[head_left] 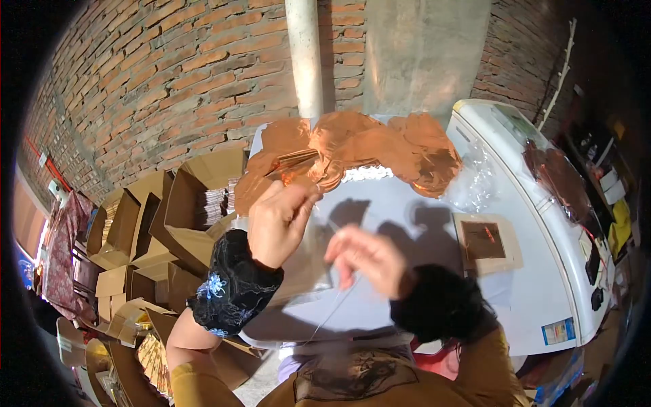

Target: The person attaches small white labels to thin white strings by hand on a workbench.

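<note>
Over the left part of the white table (420,234), my left hand (279,220) is closed, thumb and fingers pinched near the lower edge of the copper-brown folded pieces (352,142). What it pinches is too small to make out. My right hand (366,259) is at the table's middle, smeared by motion, its fingers curled. A thin pale thread (332,313) hangs below it toward my lap. Small white pieces (367,173) lie in a row against the brown pile.
Open cardboard boxes (193,210) stand at the left, several holding folded items. A flat brown square (483,239) lies on the table's right. Beyond it are clear plastic wrap (478,178) and a white appliance (515,156). A brick wall (183,74) rises behind.
</note>
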Action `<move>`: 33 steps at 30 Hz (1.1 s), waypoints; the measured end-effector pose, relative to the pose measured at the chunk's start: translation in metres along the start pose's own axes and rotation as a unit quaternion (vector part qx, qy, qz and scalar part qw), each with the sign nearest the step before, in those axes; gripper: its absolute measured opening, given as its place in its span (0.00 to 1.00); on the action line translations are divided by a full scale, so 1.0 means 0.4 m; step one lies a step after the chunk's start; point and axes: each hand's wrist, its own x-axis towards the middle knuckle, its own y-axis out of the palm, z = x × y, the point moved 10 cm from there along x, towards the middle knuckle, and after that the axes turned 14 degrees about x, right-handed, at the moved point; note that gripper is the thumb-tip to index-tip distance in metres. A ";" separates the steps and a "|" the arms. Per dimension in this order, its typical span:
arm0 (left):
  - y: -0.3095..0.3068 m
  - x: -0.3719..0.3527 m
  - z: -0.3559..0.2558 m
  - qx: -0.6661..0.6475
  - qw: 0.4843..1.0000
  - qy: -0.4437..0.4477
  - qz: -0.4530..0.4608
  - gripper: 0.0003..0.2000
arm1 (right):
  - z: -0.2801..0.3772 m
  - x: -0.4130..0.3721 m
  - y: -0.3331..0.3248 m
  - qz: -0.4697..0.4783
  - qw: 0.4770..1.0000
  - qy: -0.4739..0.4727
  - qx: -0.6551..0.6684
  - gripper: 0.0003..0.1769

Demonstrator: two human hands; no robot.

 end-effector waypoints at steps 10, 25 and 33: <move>0.054 0.039 0.097 -0.429 0.854 -0.288 0.063 0.14 | -0.057 0.065 -0.024 0.026 0.985 0.052 -0.162 0.12; 0.167 -0.005 0.107 -0.438 0.854 -0.192 0.203 0.23 | 0.112 0.134 -0.105 -0.041 0.982 -0.016 -0.185 0.09; 0.161 0.014 0.069 -0.597 0.745 -0.224 0.197 0.28 | 0.017 0.123 -0.079 -0.001 0.971 0.044 -0.235 0.11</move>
